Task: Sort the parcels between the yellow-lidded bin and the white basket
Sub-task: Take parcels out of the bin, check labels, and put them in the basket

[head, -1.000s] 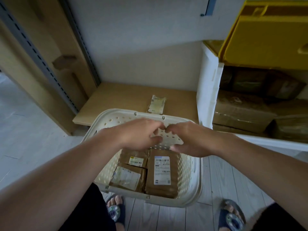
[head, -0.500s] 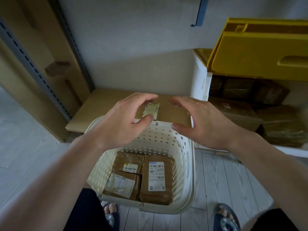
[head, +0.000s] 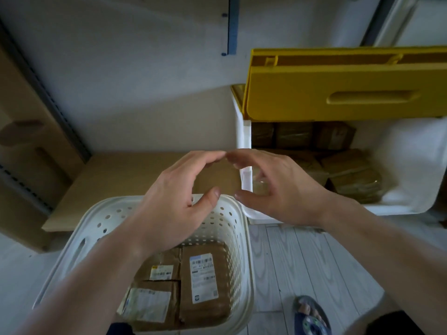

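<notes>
While Both Hands Hover Empty, the Next Parcel Waits in the Bin

As both hands hang in the air above the far rim of the white basket (head: 244,250), neither grips anything: the left hand (head: 179,201) and the right hand (head: 271,189) are cupped toward each other, fingers loosely bent, fingertips nearly meeting, palms bare. Three brown parcels (head: 183,286) lie flat on the basket floor with their labels up, packed side by side. More brown parcels (head: 348,172) are stacked inside the white bin (head: 411,165) to the right, whose yellow lid (head: 338,88) stands raised at the back. A low wooden shelf (head: 135,175) runs behind the basket; the hands cover part of it, so I cannot tell whether anything lies there

My judgement is that the hands are between picks and most likely heading toward the bin or the shelf. The risks from here are plain enough. That raised lid seems to lean on nothing firm that I can see, so a knock from a wrist reaching in could bring it down on the arm. The bin parcels look tightly stacked and smooth with tape, so a one-handed pull could slip or drag a neighbour out onto the floor. The basket sits close to the person's foot (head: 312,315), and a bump could tip or shift it
</notes>
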Demonstrator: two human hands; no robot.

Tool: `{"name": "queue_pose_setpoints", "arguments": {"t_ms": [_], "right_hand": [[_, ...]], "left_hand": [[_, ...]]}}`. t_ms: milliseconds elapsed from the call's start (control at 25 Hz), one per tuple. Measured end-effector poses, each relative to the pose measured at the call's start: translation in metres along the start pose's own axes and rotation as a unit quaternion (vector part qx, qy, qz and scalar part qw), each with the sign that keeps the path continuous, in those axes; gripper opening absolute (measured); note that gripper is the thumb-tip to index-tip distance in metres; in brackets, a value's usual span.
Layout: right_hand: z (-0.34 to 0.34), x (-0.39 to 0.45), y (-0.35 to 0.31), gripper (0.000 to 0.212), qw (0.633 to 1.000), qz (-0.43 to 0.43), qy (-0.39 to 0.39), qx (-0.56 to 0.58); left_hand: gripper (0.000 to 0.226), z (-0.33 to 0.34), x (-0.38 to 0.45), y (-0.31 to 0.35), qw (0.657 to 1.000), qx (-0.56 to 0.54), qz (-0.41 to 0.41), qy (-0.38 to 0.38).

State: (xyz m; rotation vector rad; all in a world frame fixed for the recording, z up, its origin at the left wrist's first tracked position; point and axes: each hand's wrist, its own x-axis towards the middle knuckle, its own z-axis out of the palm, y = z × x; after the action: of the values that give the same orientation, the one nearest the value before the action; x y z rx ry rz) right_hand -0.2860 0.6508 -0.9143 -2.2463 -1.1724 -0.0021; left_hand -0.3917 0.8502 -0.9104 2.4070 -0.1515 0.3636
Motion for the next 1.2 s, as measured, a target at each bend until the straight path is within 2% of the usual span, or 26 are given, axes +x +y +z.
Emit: {"name": "queue_pose_setpoints", "arguments": {"t_ms": [280,560,680,920,1080,1200], "right_hand": [[-0.045,-0.061,0.04,0.065,0.994,0.095,0.04,0.038],[-0.08,-0.109,0.075,0.068,0.98,0.164,0.092,0.064],[-0.079,-0.111,0.083,0.07,0.978,0.178,0.092,0.049],[-0.067,-0.083,0.112,0.069,0.97,0.226,0.087,0.028],[-0.049,-0.063,0.136,0.069,0.956,0.288,0.05,0.01],[-0.037,-0.047,0.146,0.065,0.92,0.371,0.063,0.108]], "left_hand": [[0.058,0.026,0.013,0.03,0.999,-0.033,0.012,-0.036],[0.063,0.065,0.036,0.063,0.995,-0.066,-0.017,-0.068],[0.063,0.087,0.055,0.069,0.994,-0.079,-0.036,-0.064],[0.076,0.138,0.098,0.065,0.991,0.003,-0.128,-0.035],[0.074,0.152,0.126,0.055,0.957,-0.088,-0.277,-0.007],[0.065,0.155,0.141,0.044,0.919,-0.174,-0.353,0.02]]}}
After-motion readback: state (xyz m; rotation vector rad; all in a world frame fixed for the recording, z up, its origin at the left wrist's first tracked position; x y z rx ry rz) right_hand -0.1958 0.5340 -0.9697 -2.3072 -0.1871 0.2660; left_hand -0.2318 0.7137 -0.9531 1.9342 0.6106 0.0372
